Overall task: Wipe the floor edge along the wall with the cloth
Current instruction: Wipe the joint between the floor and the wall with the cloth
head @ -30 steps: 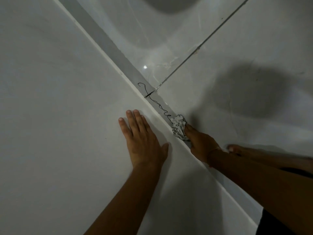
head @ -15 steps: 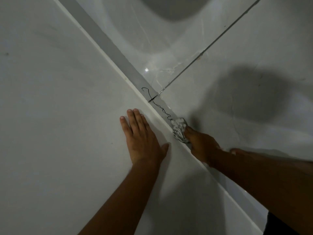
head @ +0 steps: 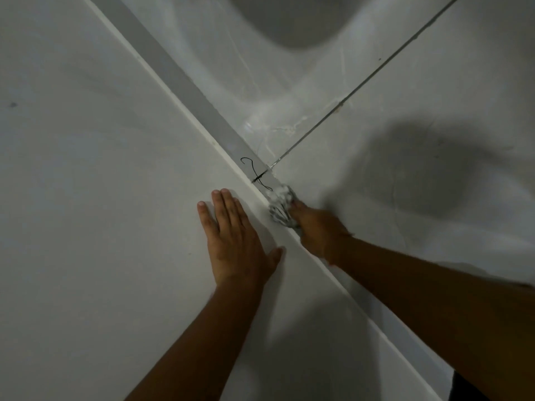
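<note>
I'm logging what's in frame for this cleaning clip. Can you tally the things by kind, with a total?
Hands: 2 (left hand flat on the wall, right hand holding the cloth)
Cloths: 1 (cloth at the floor edge)
Black scribble marks: 1 (scribble on the grey strip)
Total: 4

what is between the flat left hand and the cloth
In the head view, only the pale top edge of the skirting separates the left hand, flat on the wall, from the cloth in the right hand.
</note>
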